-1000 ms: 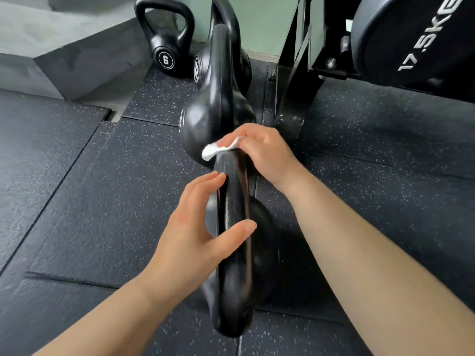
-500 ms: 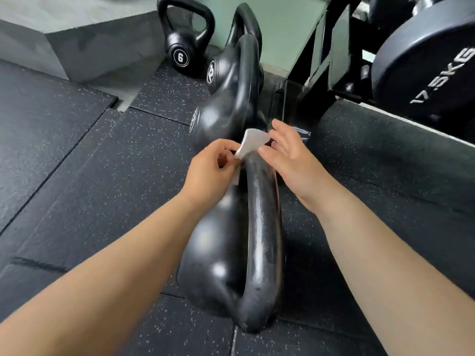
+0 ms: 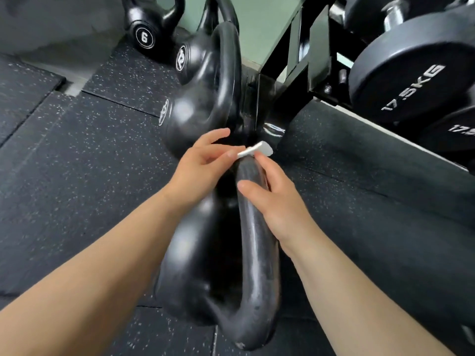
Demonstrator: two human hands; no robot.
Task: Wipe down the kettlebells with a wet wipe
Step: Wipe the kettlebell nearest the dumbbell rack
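The nearest black kettlebell (image 3: 195, 255) stands on the rubber floor, its thick handle running toward me. A small white wet wipe (image 3: 255, 151) sits at the handle's far end. My left hand (image 3: 203, 167) pinches the wipe's left end with its fingertips, index finger stretched out above. From the right, my right hand (image 3: 272, 199) wraps the upper part of the handle, thumb across the top and index tip touching the wipe. Behind stand a second kettlebell (image 3: 195, 116), one marked 12 (image 3: 186, 59) and one marked 6 (image 3: 145, 35).
A black dumbbell rack (image 3: 272, 93) stands close on the right, with 17.5 kg dumbbells (image 3: 411, 73) on it. Speckled black rubber mats (image 3: 84, 176) cover the floor on the left. A grey block (image 3: 51, 27) sits at the far left.
The wipe passed from my right hand to my left. My left hand let go of the handle and my right hand settled on it. The view moved closer.
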